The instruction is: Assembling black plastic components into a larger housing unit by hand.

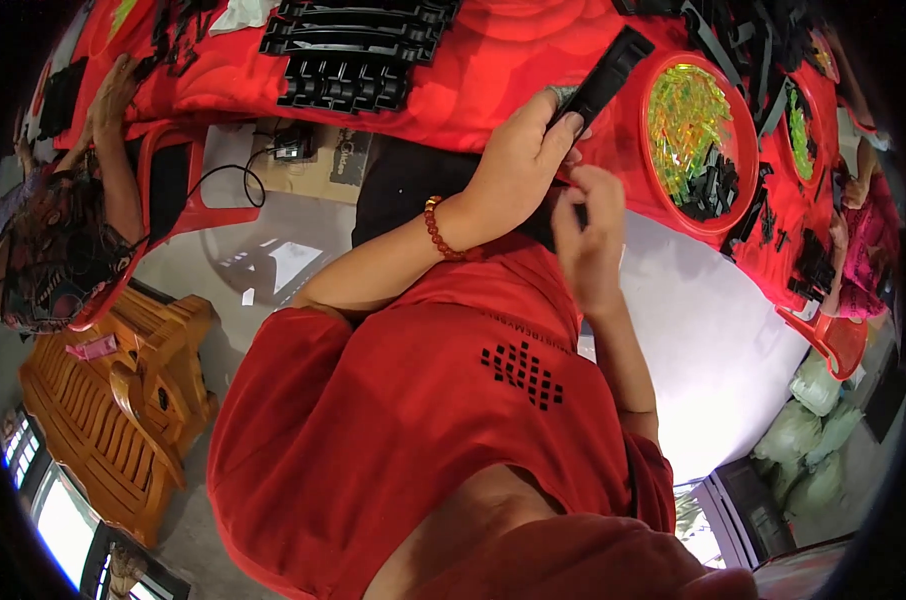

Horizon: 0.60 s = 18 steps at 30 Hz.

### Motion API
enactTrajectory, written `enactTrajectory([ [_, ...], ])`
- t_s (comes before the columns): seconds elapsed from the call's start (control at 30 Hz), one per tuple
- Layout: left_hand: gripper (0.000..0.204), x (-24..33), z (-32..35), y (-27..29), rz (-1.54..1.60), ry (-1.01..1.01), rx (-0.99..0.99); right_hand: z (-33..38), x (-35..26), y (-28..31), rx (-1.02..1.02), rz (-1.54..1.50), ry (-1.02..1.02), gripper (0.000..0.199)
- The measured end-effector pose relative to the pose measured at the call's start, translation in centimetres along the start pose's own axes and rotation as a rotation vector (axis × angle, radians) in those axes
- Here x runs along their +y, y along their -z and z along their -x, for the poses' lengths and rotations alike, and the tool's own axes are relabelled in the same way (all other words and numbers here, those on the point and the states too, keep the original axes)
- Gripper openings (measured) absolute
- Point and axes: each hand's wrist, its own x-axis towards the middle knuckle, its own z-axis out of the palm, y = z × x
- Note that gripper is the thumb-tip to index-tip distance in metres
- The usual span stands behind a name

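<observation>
Head view: our left hand (518, 165) grips a long, flat black plastic strip (605, 75), fingers closed around its lower end; it angles up over the red cloth-covered table (493, 70). Our right hand (588, 240) sits just below, fingertips pinched together at the strip's base; whether they hold something small we cannot tell. Just beside the strip stands a round red tray (653, 180) of glossy yellow-green and black pieces. Stacked ribbed black parts (348, 50) lie farther left, near the table edge.
</observation>
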Motion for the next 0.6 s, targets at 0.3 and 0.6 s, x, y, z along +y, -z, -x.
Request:
enactTrajectory([
  [0.3,0.015,-0.4,0.7,-0.7,-0.288,-0.130,0.010,-7.2,-1.6,3.8,0.348,-0.352,-0.048,0.044],
  [0.6,0.017,-0.4,1.0,-0.5,-0.247,-0.078,0.010,-7.0,-1.8,3.1,0.341,-0.360,-0.075,0.036],
])
